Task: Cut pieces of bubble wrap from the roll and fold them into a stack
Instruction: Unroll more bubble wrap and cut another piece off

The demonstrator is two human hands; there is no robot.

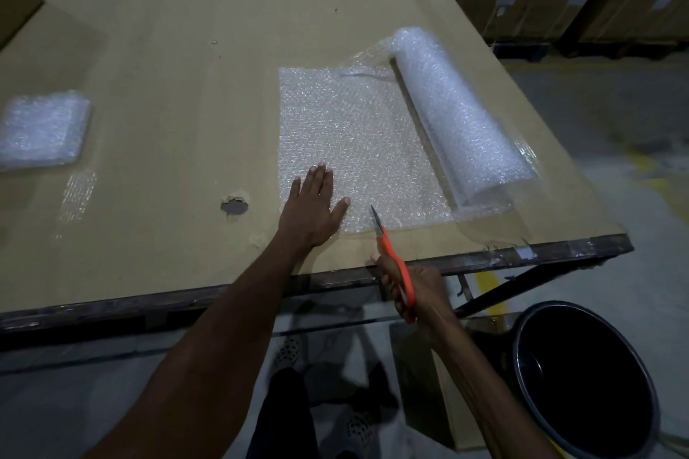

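Note:
A roll of bubble wrap (458,112) lies on the right side of the cardboard-covered table (167,67). An unrolled sheet (354,130) spreads flat to its left. My left hand (313,209) rests flat, fingers spread, on the sheet's near left corner. My right hand (414,291) grips orange-handled scissors (391,257) at the table's front edge. Their blade tips touch the sheet's near edge, just right of my left thumb. A stack of folded bubble wrap (41,127) sits at the far left.
A torn hole (234,206) marks the cardboard left of my left hand. A black bin (581,376) stands on the floor at the lower right, beside a cardboard piece (440,384). A box corner (15,0) is at the upper left. Stacked cartons line the background.

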